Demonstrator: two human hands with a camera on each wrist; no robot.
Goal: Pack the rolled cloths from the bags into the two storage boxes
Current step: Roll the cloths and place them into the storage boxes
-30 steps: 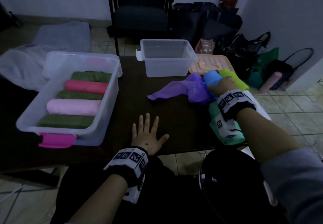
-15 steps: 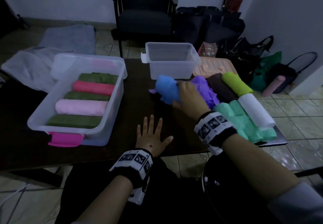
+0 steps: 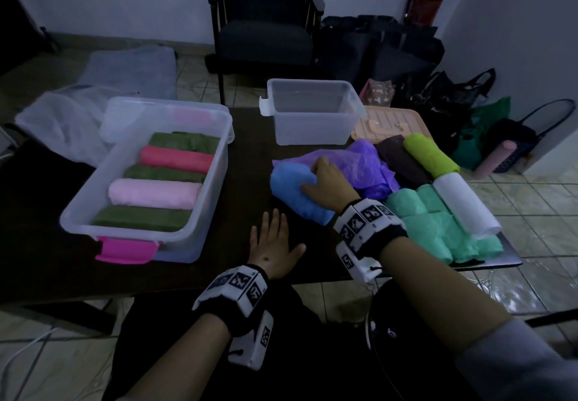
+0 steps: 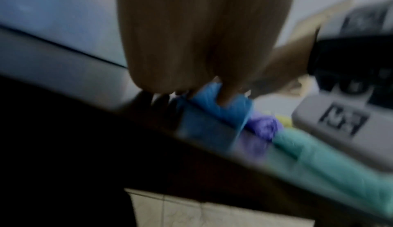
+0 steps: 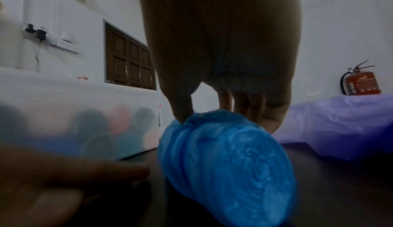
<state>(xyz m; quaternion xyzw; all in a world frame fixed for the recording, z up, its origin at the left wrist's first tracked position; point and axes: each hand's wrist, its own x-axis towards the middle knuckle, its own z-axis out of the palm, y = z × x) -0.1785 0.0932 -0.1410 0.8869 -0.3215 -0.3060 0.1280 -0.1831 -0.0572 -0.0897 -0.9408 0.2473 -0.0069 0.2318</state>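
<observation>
A blue roll (image 3: 294, 195) (image 5: 225, 163) lies on the dark table (image 3: 244, 156) in the middle. My right hand (image 3: 312, 177) (image 5: 212, 113) grips it from above, thumb on the near side and fingers over the far side. Just in front of the roll, my left hand (image 3: 275, 238) rests flat on the table, fingers spread, holding nothing. The big clear box (image 3: 219, 163) on the left holds several green and pink rolls (image 3: 156, 194). The small clear box (image 3: 312, 131) at the back looks empty.
A crumpled purple bag (image 3: 372, 163) lies right of the blue roll. Beyond it are a dark brown roll (image 3: 400, 159), a lime roll (image 3: 430, 156), a white roll (image 3: 463, 206) and teal rolls (image 3: 438, 228) near the table's right edge. A peach lid (image 3: 387, 120) sits beside the small box.
My right hand has brought the blue roll from the pile on the right to the middle of the table and lowered it there. The left hand has stayed flat.
</observation>
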